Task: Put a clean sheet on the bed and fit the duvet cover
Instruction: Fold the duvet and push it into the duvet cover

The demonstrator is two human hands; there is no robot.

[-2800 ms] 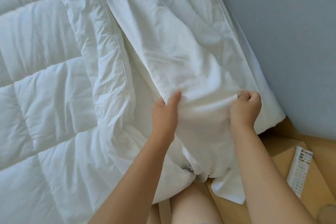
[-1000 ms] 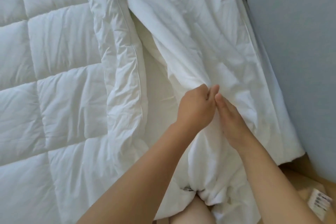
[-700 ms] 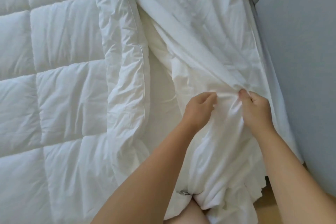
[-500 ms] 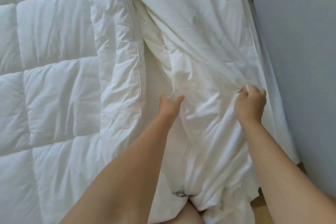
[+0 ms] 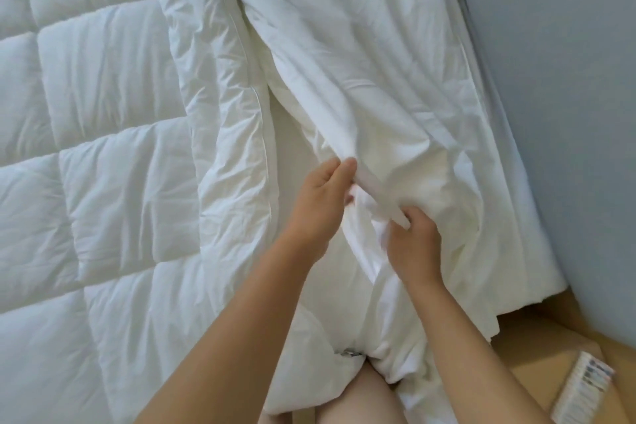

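At the left we see the quilted duvet (image 5: 103, 148) spread over the bed (image 5: 530, 251). Beside its folded edge, the left hand (image 5: 320, 203) pinches a ridge of the white duvet cover (image 5: 378, 62) between thumb and fingers (image 5: 346, 165). Just right of it, the right hand (image 5: 416, 248) curls round the same fold. The cover lies along the bed's side by the grey wall (image 5: 568, 113).

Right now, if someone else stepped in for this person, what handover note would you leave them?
Left hand pinches a fold of the thin white duvet cover; right hand grips it just beside.
Cover lies bunched between the grey wall and the quilted white duvet, which is bare.
Done: nothing fitted yet.
Left: get the duvet inside the cover; sheet state unclear.
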